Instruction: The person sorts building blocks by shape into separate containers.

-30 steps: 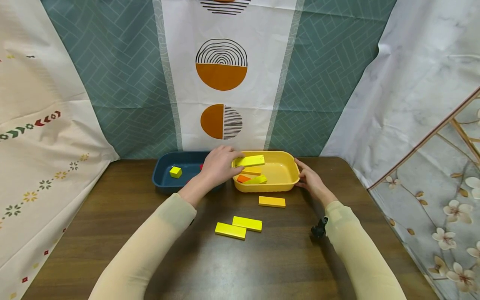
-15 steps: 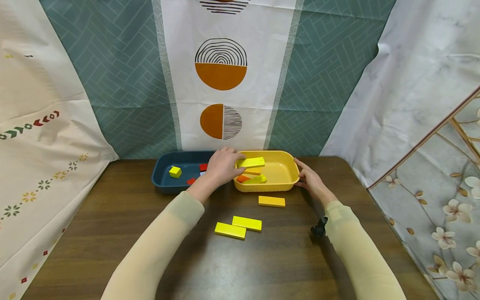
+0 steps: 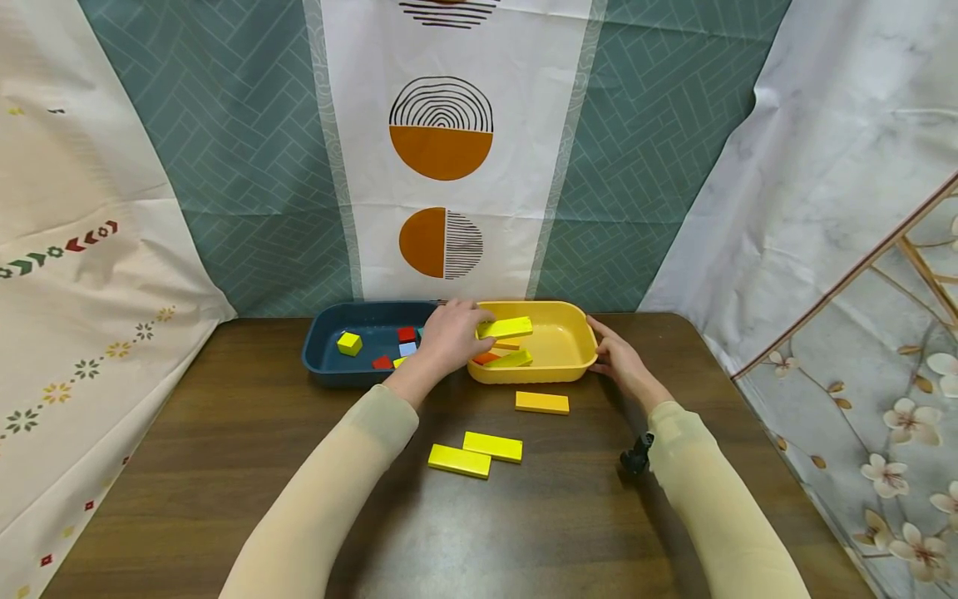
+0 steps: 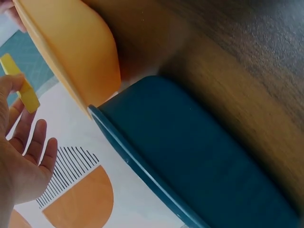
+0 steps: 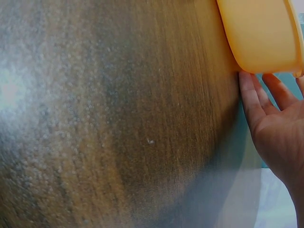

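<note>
In the head view my left hand (image 3: 446, 334) pinches a flat yellow block (image 3: 506, 327) above the left part of the yellow bin (image 3: 570, 374). The left wrist view shows the thumb and index finger gripping this block (image 4: 21, 85), with the other fingers spread. Inside the bin lie a second yellow block (image 3: 512, 358) and some orange ones, partly covered by the hand and the held block. My right hand (image 3: 624, 363) touches the bin's right end; in the right wrist view its extended fingertips meet the bin wall (image 5: 263, 38).
Left of the yellow bin stands a dark blue bin (image 3: 340, 381) holding a yellow cube (image 3: 349, 344) and several small coloured blocks. In front lie two yellow blocks (image 3: 459, 461) and an orange-yellow block (image 3: 542, 403). A patterned cloth (image 3: 441, 249) hangs behind.
My left hand has shifted slightly right and lower with the yellow block, uncovering more small blocks in the blue bin. The right hand stays at the yellow bin's end.
</note>
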{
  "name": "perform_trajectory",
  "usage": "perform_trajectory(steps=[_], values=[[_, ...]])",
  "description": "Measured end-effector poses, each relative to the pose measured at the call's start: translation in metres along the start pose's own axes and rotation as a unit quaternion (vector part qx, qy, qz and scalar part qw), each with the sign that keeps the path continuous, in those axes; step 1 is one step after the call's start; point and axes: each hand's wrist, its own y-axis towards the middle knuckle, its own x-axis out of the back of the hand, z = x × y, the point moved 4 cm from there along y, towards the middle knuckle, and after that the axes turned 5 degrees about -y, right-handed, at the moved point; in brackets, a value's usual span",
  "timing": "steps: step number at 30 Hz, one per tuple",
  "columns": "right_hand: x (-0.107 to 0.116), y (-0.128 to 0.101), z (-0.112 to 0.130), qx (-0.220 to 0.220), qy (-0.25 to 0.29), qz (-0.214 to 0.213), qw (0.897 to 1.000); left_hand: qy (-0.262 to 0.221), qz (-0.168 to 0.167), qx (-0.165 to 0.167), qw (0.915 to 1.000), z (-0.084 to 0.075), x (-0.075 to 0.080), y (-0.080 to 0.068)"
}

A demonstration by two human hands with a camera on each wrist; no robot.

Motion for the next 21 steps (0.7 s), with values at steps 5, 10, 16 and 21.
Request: perform_trajectory(steps=[5,10,16,21], values=[[0.0,0.0,0.0,0.002,-0.005,0.001,1.0,-0.008,0.0,0.007,0.9999,0.0,-0.003,0.0],[0.0,0.0,0.0,0.004,0.0,0.002,1.0,-0.017,-0.001,0.012,0.9998,-0.001,-0.007,0.0],[0.0,0.0,0.0,0.006,0.002,0.001,1.0,-0.022,-0.004,0.017,0.9996,0.0,-0.011,0.0],[0.0,0.0,-0.001,0.004,0.006,0.0,1.0,-0.03,-0.002,0.02,0.9994,0.003,-0.012,-0.001]])
